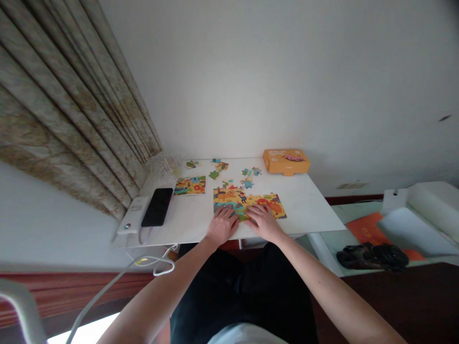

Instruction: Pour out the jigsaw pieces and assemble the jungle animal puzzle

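A partly joined jigsaw puzzle [251,200] with colourful animal pictures lies flat near the table's front edge. On its lower left part rests my left hand [224,224], fingers stretched out over the pieces. My right hand [264,223] lies on the lower middle of the puzzle, its fingers also extended and flat. Behind the puzzle are loose puzzle pieces [247,182], some blue and some green [214,175]. To the left sits a small picture card [190,185] with a lion and other animals.
An orange puzzle box [286,161] stands at the table's back right. A black phone [157,207] lies on the left beside a white power strip [131,216]; a cable [118,277] hangs below. A black camera-like object [373,256] is on a lower shelf at right.
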The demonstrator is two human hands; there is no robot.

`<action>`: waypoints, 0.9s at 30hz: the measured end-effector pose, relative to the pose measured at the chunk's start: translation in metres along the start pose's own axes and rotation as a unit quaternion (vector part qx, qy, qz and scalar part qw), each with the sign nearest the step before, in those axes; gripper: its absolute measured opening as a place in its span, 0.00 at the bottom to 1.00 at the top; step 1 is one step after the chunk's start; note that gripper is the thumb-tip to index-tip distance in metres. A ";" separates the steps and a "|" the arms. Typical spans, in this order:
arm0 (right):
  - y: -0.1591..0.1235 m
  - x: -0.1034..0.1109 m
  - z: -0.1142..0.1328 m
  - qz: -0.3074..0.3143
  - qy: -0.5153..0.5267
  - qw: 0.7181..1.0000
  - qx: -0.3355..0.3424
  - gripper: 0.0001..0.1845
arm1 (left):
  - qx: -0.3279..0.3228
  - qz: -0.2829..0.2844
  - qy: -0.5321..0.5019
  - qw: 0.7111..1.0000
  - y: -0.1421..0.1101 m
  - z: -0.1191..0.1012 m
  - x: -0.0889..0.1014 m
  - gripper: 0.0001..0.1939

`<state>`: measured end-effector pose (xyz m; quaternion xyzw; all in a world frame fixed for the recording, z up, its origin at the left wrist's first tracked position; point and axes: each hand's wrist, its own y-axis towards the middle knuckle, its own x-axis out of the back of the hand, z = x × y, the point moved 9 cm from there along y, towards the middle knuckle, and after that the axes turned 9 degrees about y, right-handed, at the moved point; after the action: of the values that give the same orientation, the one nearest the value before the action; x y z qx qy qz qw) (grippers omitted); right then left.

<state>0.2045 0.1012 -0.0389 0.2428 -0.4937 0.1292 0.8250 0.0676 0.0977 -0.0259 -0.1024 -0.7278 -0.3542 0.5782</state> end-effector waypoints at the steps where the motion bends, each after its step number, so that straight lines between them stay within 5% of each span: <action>1: 0.001 0.001 -0.003 0.002 -0.004 1.000 0.002 0.16 | -0.002 0.000 0.002 1.000 0.000 0.000 0.000 0.10; 4: 0.004 0.012 -0.028 -0.020 -0.015 1.000 -0.010 0.17 | -0.004 0.000 0.005 1.000 0.000 0.000 0.000 0.10; 9: -0.001 0.045 -0.114 -0.126 -0.011 0.984 -0.125 0.20 | -0.001 0.007 -0.003 1.000 0.001 -0.001 0.002 0.10; 12: -0.010 0.047 -0.143 -0.132 -0.011 0.978 -0.159 0.21 | 0.005 0.020 0.003 1.000 0.001 -0.001 0.003 0.09; 20: -0.017 0.039 -0.139 -0.121 -0.023 0.979 -0.164 0.22 | -0.058 0.069 -0.007 0.996 0.009 -0.015 -0.016 0.26; 27: -0.015 0.042 -0.136 -0.114 -0.021 0.979 -0.167 0.22 | -0.049 0.098 0.009 0.994 0.022 -0.031 -0.025 0.20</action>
<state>0.3337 0.1595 -0.0593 0.1590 -0.4947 -0.0546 0.8526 0.1116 0.1008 -0.0375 -0.1989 -0.6908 -0.3321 0.6107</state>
